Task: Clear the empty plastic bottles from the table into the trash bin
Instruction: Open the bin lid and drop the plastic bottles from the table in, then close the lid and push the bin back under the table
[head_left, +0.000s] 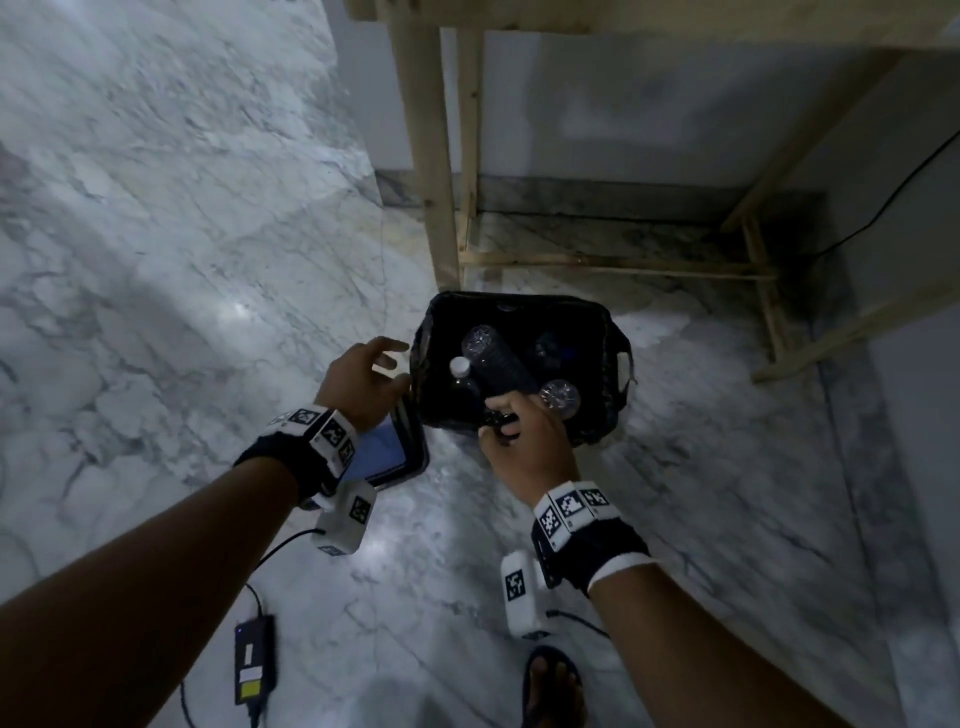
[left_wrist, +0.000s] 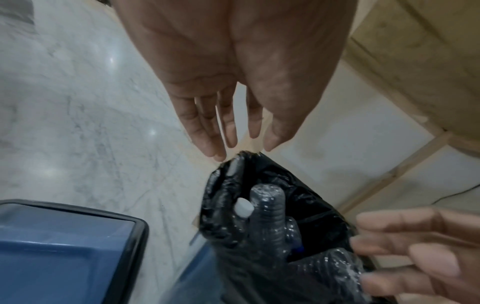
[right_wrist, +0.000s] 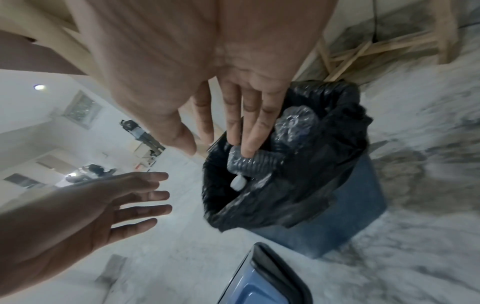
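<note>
The trash bin (head_left: 519, 301), lined with a black bag (right_wrist: 285, 197), stands on the marble floor by a wooden table leg. Several clear plastic bottles lie inside: a ribbed one (head_left: 498, 358), a white-capped one (head_left: 460, 369) and another (head_left: 560, 396). My right hand (head_left: 506, 428) is over the bin's near edge; in the right wrist view its straight fingertips (right_wrist: 248, 152) touch the ribbed bottle (right_wrist: 259, 162). My left hand (head_left: 382, 358) hovers just left of the bin with fingers spread (left_wrist: 207, 142), holding nothing.
The blue bin lid (head_left: 392, 452) with a black rim lies on the floor under my left wrist. Wooden table legs (head_left: 431, 156) and crossbars stand behind the bin. A power adapter (head_left: 253, 665) with its cable and my sandalled foot (head_left: 553, 686) are near me.
</note>
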